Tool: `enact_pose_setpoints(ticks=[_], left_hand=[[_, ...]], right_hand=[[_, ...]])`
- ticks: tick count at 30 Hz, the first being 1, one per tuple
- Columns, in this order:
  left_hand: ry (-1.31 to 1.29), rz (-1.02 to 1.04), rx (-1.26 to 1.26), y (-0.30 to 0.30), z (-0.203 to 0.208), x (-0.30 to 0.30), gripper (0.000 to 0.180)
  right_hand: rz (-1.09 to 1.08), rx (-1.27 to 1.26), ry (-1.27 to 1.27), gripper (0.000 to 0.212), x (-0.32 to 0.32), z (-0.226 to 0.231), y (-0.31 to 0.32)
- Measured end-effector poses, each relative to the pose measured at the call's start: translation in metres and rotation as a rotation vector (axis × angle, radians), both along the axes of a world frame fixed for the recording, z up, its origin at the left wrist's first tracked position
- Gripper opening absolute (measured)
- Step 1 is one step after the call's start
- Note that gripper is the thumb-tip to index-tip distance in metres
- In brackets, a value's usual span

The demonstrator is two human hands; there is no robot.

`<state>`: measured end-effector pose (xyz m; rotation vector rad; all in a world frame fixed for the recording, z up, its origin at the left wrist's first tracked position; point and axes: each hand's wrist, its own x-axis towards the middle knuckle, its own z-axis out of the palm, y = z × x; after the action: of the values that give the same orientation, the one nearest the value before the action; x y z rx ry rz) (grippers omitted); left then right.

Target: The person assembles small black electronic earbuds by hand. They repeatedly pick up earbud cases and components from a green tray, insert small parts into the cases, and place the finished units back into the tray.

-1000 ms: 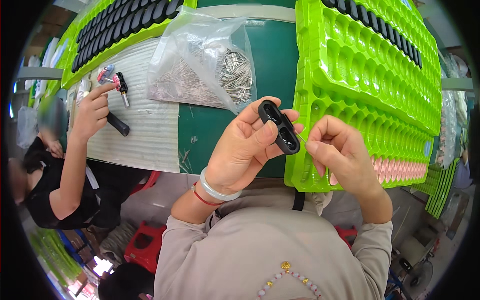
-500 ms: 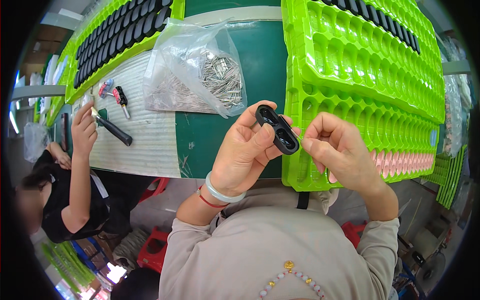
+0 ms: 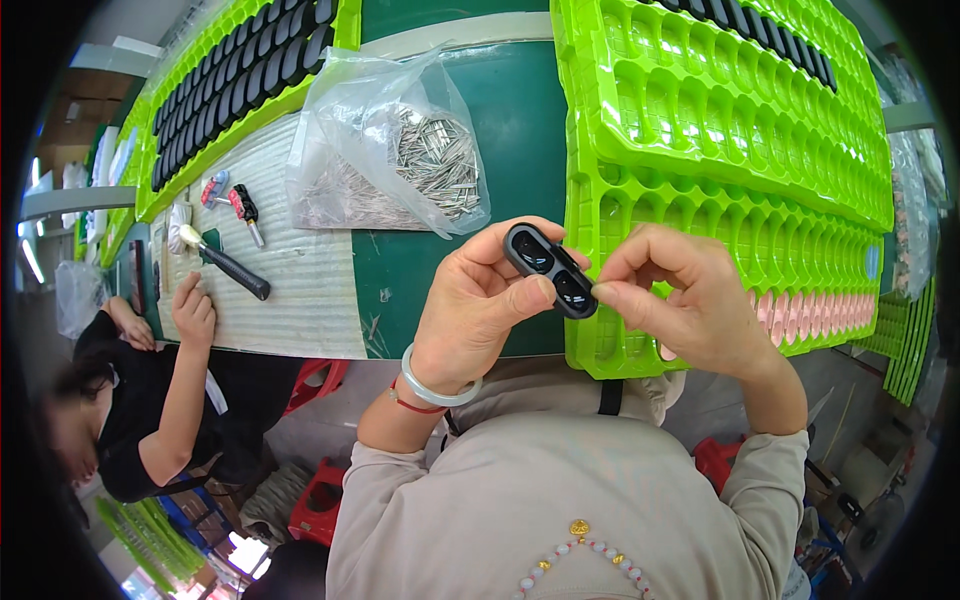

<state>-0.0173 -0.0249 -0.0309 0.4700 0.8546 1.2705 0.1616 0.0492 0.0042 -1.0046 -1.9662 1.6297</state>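
My left hand point(image 3: 478, 300) is closed round a small black oval earbud case point(image 3: 551, 270) with two glossy wells facing up, its thumb along the lower side. My right hand point(image 3: 680, 295) is pinched, its thumb and forefinger tips against the case's right end. A thin metal pin showed between these fingertips a moment before; now the fingers mostly hide it. Beyond my left hand lies a clear plastic bag point(image 3: 345, 130) full of loose metal pins point(image 3: 440, 160).
Stacked green trays point(image 3: 640, 130) stand at the right, with black parts point(image 3: 760, 32) and pink parts point(image 3: 815, 315) in some slots. At the left are a black-handled hammer point(image 3: 235, 270), a small tool point(image 3: 245, 212), a green tray of black cases point(image 3: 235, 90) and a seated co-worker point(image 3: 180, 410).
The case has tilted and shifted slightly left and down in my left hand. My right fingertips have closed up to its end. The co-worker's raised hand has lowered below the hammer.
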Motion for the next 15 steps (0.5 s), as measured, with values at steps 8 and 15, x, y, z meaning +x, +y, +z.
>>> enact_pose_setpoints(ticks=[8,15], left_hand=[[-0.020,-0.100,-0.016,-0.007,-0.006,0.005,0.037],[0.056,-0.044,0.173,-0.011,-0.010,0.021,0.037]], right_hand=[[-0.003,-0.531,-0.070,0.013,0.012,0.006,0.011],[-0.076,-0.359,0.033,0.012,0.020,-0.003,0.000]])
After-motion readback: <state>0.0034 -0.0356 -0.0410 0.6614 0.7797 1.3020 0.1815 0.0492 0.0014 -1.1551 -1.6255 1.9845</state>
